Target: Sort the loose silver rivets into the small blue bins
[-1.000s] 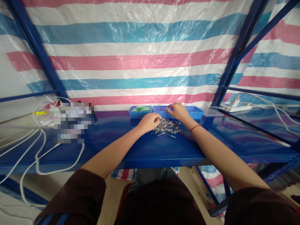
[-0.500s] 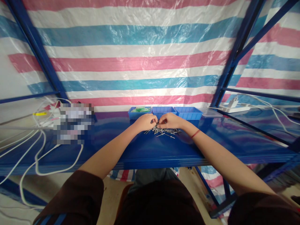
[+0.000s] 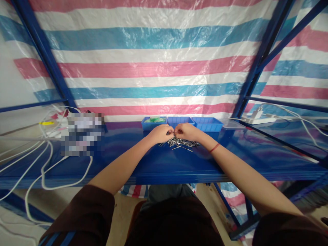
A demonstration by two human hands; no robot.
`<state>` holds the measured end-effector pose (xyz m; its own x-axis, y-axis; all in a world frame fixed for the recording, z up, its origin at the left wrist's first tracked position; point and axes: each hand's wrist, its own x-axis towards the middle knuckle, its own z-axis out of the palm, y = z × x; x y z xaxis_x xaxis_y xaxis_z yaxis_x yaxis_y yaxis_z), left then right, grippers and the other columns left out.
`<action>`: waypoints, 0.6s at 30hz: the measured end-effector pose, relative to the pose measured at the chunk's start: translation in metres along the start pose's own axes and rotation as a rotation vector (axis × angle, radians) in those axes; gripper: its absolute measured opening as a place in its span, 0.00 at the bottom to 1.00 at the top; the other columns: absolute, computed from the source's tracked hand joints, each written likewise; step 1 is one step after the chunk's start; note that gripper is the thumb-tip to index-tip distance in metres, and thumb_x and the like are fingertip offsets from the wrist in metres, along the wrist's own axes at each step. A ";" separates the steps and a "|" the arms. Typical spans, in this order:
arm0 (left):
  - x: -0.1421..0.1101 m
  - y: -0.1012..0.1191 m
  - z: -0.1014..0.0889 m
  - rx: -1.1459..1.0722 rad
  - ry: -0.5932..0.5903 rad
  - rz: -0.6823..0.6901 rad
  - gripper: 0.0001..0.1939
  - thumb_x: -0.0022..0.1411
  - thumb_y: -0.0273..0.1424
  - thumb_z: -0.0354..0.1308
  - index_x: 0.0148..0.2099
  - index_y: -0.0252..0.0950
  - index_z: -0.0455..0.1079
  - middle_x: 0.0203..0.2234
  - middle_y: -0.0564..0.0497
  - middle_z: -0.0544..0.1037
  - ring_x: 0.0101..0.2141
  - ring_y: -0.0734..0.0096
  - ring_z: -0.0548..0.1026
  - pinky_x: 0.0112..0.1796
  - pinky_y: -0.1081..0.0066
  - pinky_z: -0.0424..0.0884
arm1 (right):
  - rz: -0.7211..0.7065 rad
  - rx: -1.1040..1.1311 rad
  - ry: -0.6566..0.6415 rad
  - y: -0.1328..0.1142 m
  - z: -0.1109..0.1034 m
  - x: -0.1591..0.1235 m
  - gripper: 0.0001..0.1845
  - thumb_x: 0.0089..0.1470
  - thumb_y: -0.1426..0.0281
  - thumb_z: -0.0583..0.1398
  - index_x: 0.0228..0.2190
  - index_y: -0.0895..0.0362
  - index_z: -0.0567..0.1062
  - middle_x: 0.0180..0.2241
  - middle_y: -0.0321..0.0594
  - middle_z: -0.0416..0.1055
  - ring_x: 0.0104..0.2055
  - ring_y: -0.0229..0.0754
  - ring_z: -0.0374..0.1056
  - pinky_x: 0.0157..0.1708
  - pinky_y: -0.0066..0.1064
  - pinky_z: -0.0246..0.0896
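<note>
My left hand (image 3: 163, 133) and my right hand (image 3: 187, 132) meet fingertip to fingertip just above a loose pile of metal blind rivets (image 3: 182, 142). Both are closed in a pinch, thumb against fingers. Something thin and dark shows where the fingertips come together, too small to make out. The pile lies on the blue tabletop (image 3: 164, 164), partly hidden by my hands, with a few rivets spread toward me. Right behind my hands stand three blue bins: the left bin (image 3: 146, 127) holds green and clear plastic bags, while the middle bin (image 3: 180, 120) and right bin (image 3: 208, 125) show bare insides.
A clear plastic lid (image 3: 233, 124) lies right of the bins. White cables (image 3: 48, 164) and a blurred-out heap (image 3: 82, 133) occupy the left side. A white power strip (image 3: 261, 118) sits at right. Blue posts (image 3: 252, 71) and a striped sheet (image 3: 153, 65) stand behind.
My fingertips have come closer together and are lifted slightly off the pile. The whole view has shifted a little; the bins and pile stay in place.
</note>
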<state>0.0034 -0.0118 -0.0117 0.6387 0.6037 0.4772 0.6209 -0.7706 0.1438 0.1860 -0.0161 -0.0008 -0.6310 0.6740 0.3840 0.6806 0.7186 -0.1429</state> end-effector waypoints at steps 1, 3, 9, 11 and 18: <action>0.000 0.000 0.000 0.004 0.002 0.013 0.08 0.55 0.30 0.51 0.32 0.37 0.72 0.26 0.50 0.73 0.32 0.68 0.70 0.34 0.71 0.64 | -0.003 0.007 0.034 -0.001 -0.002 0.000 0.06 0.44 0.75 0.57 0.24 0.59 0.74 0.24 0.37 0.68 0.24 0.34 0.60 0.27 0.27 0.50; 0.001 -0.001 0.001 0.003 0.013 0.031 0.11 0.58 0.32 0.49 0.29 0.36 0.71 0.25 0.50 0.72 0.30 0.69 0.69 0.33 0.71 0.62 | -0.013 0.035 0.094 -0.002 -0.005 -0.001 0.06 0.46 0.74 0.56 0.26 0.59 0.74 0.24 0.37 0.67 0.25 0.34 0.59 0.27 0.27 0.50; 0.005 -0.003 0.005 -0.147 0.069 -0.026 0.12 0.59 0.36 0.51 0.28 0.35 0.69 0.22 0.54 0.68 0.25 0.73 0.65 0.29 0.73 0.59 | 0.031 0.197 0.233 -0.005 -0.009 0.000 0.09 0.52 0.69 0.54 0.28 0.60 0.72 0.24 0.37 0.67 0.25 0.35 0.59 0.27 0.28 0.52; 0.006 -0.003 0.005 -0.209 0.099 -0.051 0.13 0.60 0.36 0.50 0.29 0.34 0.69 0.23 0.54 0.68 0.25 0.73 0.66 0.29 0.73 0.59 | 0.049 0.259 0.270 -0.006 -0.008 0.001 0.10 0.53 0.66 0.54 0.28 0.60 0.71 0.24 0.38 0.68 0.26 0.35 0.60 0.27 0.28 0.53; 0.008 0.001 0.004 -0.317 0.187 -0.151 0.11 0.59 0.34 0.52 0.30 0.33 0.70 0.21 0.55 0.70 0.26 0.73 0.66 0.29 0.74 0.60 | 0.107 0.371 0.354 -0.010 -0.005 0.004 0.14 0.50 0.59 0.58 0.26 0.59 0.70 0.26 0.39 0.69 0.27 0.36 0.61 0.29 0.30 0.56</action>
<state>0.0111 -0.0073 -0.0114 0.4392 0.6896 0.5758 0.5118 -0.7188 0.4705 0.1788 -0.0214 0.0065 -0.3573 0.6940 0.6250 0.5164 0.7044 -0.4870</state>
